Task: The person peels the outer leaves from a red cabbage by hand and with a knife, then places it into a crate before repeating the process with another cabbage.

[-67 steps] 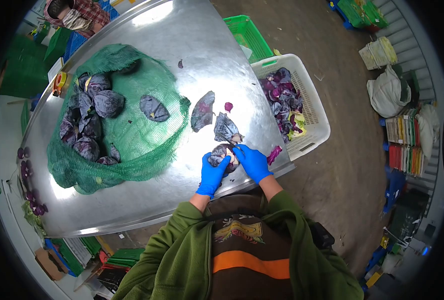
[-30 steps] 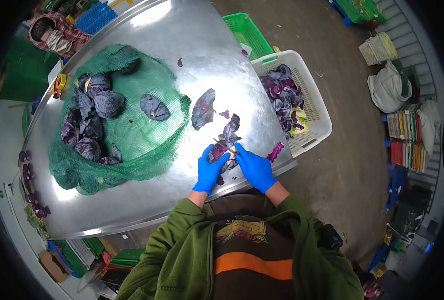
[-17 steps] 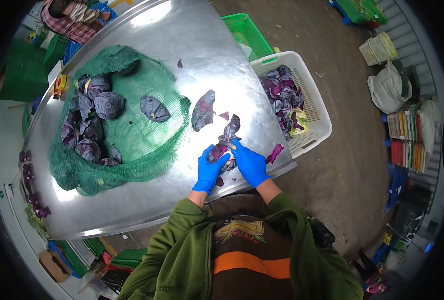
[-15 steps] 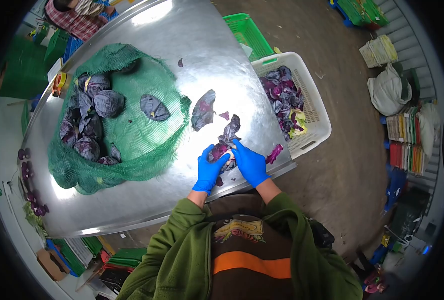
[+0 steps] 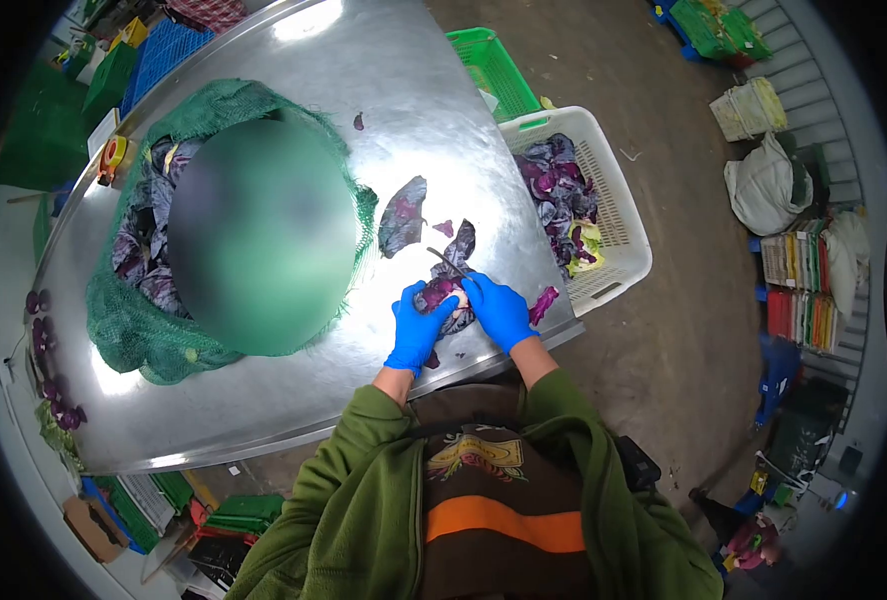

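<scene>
My left hand (image 5: 417, 328), in a blue glove, is closed on the left side of a red cabbage (image 5: 438, 292) near the front edge of the metal table. On its other side my right hand (image 5: 499, 312), also blue-gloved, has a thin dark tool (image 5: 446, 262) sticking out from its fingers. Behind the cabbage lies a dark loose leaf (image 5: 461, 243), with a larger leaf (image 5: 403, 217) further left. A magenta leaf piece (image 5: 543, 305) rests right of my right hand.
A green net (image 5: 134, 335) with cabbages covers the table's left part; a blurred round patch hides its middle. At the right edge stands a white crate (image 5: 619, 225) of leaves, with a green crate (image 5: 496, 70) behind. A tape dispenser (image 5: 113, 160) sits at the far left edge.
The thin dark tool now shows at my right hand's fingertips. Both hands stay at the cabbage. The view has shifted slightly, and the co-worker at the top left shows less.
</scene>
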The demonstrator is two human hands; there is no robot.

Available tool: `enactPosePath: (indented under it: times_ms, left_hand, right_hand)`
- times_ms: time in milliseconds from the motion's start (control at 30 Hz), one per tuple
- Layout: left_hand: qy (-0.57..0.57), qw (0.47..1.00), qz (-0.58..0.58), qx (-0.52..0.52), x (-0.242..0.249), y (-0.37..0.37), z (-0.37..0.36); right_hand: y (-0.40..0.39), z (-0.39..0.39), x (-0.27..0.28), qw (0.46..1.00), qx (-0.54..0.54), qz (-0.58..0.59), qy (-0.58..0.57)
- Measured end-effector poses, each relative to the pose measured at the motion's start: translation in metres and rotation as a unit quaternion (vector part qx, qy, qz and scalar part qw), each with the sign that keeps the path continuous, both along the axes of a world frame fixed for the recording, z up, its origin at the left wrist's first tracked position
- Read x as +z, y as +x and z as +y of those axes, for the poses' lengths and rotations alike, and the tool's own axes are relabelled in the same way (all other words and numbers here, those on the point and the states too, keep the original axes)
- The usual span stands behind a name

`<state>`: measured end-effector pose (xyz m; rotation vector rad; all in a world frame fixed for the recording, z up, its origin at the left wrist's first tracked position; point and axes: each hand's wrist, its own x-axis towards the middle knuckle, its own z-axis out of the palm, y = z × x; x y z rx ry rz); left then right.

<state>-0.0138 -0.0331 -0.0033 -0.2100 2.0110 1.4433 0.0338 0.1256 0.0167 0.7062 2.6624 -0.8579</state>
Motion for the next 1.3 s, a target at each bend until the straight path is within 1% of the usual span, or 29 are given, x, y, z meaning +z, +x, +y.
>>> enactPosePath:
  times_ms: [33,100,133,167,200,233,267,300,333,367,400,433,467,533,567,600,667,700,733,800,833,967,1033,1067,1133,1167,1200,1267,1300]
  left_hand:
    - [-0.028,1.000,0.012,0.000,0.002,0.000,0.003]
    - [-0.053,0.998,0.025,-0.002,-0.008,0.004,0.001]
    - [0.010,1.000,0.024,-0.015,-0.032,0.010,-0.009]
    - [0.073,0.997,0.027,-0.029,-0.035,0.005,-0.014]
    - [0.073,0.996,0.033,-0.030,-0.041,-0.001,-0.017]
    - [0.094,0.995,0.007,-0.018,-0.036,0.000,-0.020]
    - [0.115,0.993,-0.020,-0.005,-0.032,0.004,-0.025]
    - [0.118,0.993,-0.012,-0.028,-0.027,0.003,-0.028]
    - [0.118,0.993,-0.009,-0.025,-0.024,0.000,-0.031]
    - [0.141,0.989,-0.025,-0.038,-0.021,-0.001,-0.036]
    - [0.162,0.985,-0.043,-0.050,-0.018,-0.001,-0.042]
    - [0.173,0.979,-0.097,-0.045,-0.008,-0.004,-0.048]
    - [0.169,0.980,-0.097,-0.044,-0.011,-0.003,-0.052]
    - [0.222,0.970,-0.058,-0.076,-0.016,0.003,-0.058]
    - [0.218,0.971,-0.059,-0.081,-0.012,0.003,-0.056]
    - [0.216,0.971,-0.058,-0.082,-0.009,0.001,-0.055]
    - [0.200,0.972,-0.016,-0.122,-0.004,-0.001,-0.053]
    - [0.201,0.972,-0.018,-0.122,-0.002,-0.001,-0.052]
    - [0.211,0.968,-0.032,-0.135,-0.003,-0.002,-0.051]
    - [0.222,0.962,-0.043,-0.152,-0.004,-0.007,-0.047]
    - [0.212,0.962,-0.040,-0.168,-0.006,-0.010,-0.046]
    - [0.207,0.958,-0.016,-0.200,-0.006,-0.014,-0.046]
    - [0.197,0.960,-0.025,-0.195,0.001,-0.016,-0.044]
    - [0.191,0.963,-0.037,-0.187,0.001,-0.016,-0.043]
    - [0.203,0.962,-0.043,-0.180,0.001,-0.014,-0.044]
    - [0.211,0.961,-0.051,-0.171,0.000,-0.013,-0.048]
    - [0.209,0.961,-0.050,-0.173,-0.001,-0.014,-0.054]
    - [0.201,0.968,-0.076,-0.132,-0.002,-0.012,-0.059]
    - [0.204,0.967,-0.077,-0.130,-0.001,-0.011,-0.060]
  right_hand:
    - [0.000,0.001,0.000,1.000,-0.007,-0.005,-0.011]
    - [0.005,0.015,-0.031,0.999,-0.037,0.003,-0.011]
    - [0.010,0.024,-0.046,0.998,-0.064,0.010,-0.014]
    - [0.011,0.029,-0.045,0.996,-0.079,0.009,-0.044]
    - [0.006,0.030,-0.048,0.996,-0.080,0.015,-0.044]
    - [0.008,0.027,-0.042,0.959,-0.150,-0.006,-0.240]
    - [0.011,0.024,-0.035,0.879,-0.216,-0.029,-0.424]
    - [0.009,0.021,-0.028,0.876,-0.208,-0.051,-0.433]
    - [0.009,0.017,-0.033,0.877,-0.203,-0.050,-0.433]
    - [0.014,0.010,-0.044,0.936,-0.156,0.038,-0.313]
    - [0.018,0.006,-0.055,0.969,-0.105,0.122,-0.186]
    - [0.014,0.006,-0.053,0.971,-0.119,0.112,-0.172]
    - [0.007,0.008,-0.055,0.971,-0.119,0.111,-0.176]
    - [-0.001,0.012,-0.058,0.988,-0.130,0.073,-0.032]
    - [-0.005,0.011,-0.047,0.981,-0.172,0.065,-0.062]
    - [-0.006,0.007,-0.034,0.981,-0.173,0.065,-0.064]
    - [-0.003,0.001,-0.007,0.964,-0.175,0.145,-0.135]
    - [0.001,0.001,0.010,0.965,-0.092,0.115,-0.216]
    - [0.006,-0.001,0.009,0.966,-0.094,0.114,-0.214]
    - [0.013,-0.004,0.004,0.977,0.103,0.161,-0.091]
    - [0.011,-0.007,0.003,0.982,0.072,0.152,-0.088]
    - [0.002,-0.003,-0.018,0.978,0.100,0.175,-0.044]
    - [-0.007,0.002,-0.033,0.983,0.048,0.171,-0.054]
    - [-0.011,0.007,-0.041,0.983,0.046,0.172,-0.053]
    - [-0.020,0.021,-0.052,0.998,-0.012,0.062,0.028]
    - [-0.021,0.028,-0.054,0.994,-0.091,0.036,-0.051]
    - [-0.019,0.031,-0.056,0.994,-0.093,0.038,-0.053]
    - [-0.013,0.034,-0.047,0.962,-0.197,0.147,-0.115]
    - [-0.006,0.034,-0.036,0.947,-0.236,0.131,-0.176]
